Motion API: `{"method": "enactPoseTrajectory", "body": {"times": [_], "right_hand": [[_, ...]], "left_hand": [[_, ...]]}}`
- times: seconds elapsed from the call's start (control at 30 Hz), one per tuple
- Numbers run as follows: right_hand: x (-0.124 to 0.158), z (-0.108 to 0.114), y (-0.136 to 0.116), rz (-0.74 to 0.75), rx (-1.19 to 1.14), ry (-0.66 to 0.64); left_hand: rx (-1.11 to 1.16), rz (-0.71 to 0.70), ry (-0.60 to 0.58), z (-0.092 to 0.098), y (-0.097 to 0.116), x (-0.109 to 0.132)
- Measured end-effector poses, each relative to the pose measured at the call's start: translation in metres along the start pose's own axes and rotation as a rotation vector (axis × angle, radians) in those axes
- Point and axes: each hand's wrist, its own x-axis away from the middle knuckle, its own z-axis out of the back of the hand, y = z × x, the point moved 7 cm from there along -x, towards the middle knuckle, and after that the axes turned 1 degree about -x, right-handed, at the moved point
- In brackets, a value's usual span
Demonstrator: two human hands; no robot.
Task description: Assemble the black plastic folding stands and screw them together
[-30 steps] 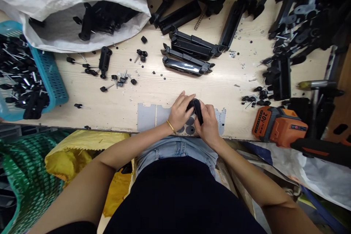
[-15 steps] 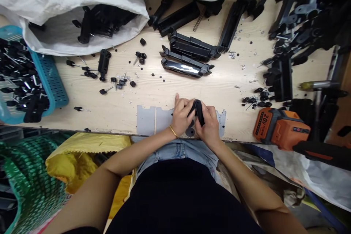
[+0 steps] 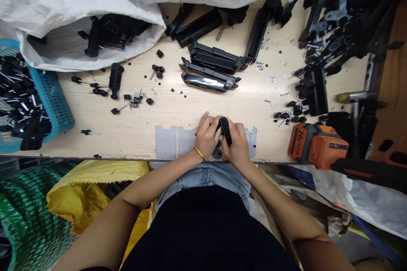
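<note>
1. Left hand [image 3: 207,135]: fingers bent in against the left side of a black part [image 3: 225,130], apparently gripping it; the fingertips are partly hidden.
2. Right hand [image 3: 237,142]: closed on the same part from the other side, thumb toward the body.
3. Black part: elongated, round-ended, tilted between the two hands near the front edge of the bench [image 3: 133,139]. Whether its lower end touches the surface cannot be told. Probable hazard: a slip, should either grip loosen on the narrow body; with the edge so near, the part could drop toward the lap.
4. Grey sheet [image 3: 165,142]: lies flat left of the hands; a dark disc [image 3: 217,153] shows just below them. Forearms sweeping sideways might drag either one out of place.
5. Black-headed pins [image 3: 136,99] and small nuts [image 3: 260,66]: loose and scattered beyond the hands. A careless reach or a knock to the bench could roll them about or mix them.
6. Long black assemblies [image 3: 208,81]: lie close together, ahead of the hands. A push against one would likely shift its neighbours.
7. Orange battery [image 3: 318,146]: beside the front edge, right of the hands. An outward swing of the right elbow could jolt it.
</note>
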Motion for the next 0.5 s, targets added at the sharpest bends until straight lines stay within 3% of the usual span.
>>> {"method": "enactPoseTrajectory", "body": {"times": [0.17,0.3,0.37,0.43,0.5], "right_hand": [[0.0,0.002,-0.002,0.029,0.023,0.044],[0.001,0.001,-0.004,0.026,0.026,0.049],[-0.004,0.0,-0.008,0.085,0.023,-0.049],[-0.015,0.001,-0.011,0.195,0.001,-0.258],[-0.044,0.024,0.001,0.238,0.019,-0.285]], "left_hand": [[0.018,-0.048,0.014,0.003,0.001,-0.003],[-0.007,-0.026,-0.089,0.004,0.0,-0.007],[-0.017,0.005,-0.132,0.008,-0.004,-0.008],[-0.015,0.004,-0.152,0.014,-0.007,-0.009],[-0.005,-0.024,-0.151,0.019,-0.009,-0.009]]}}
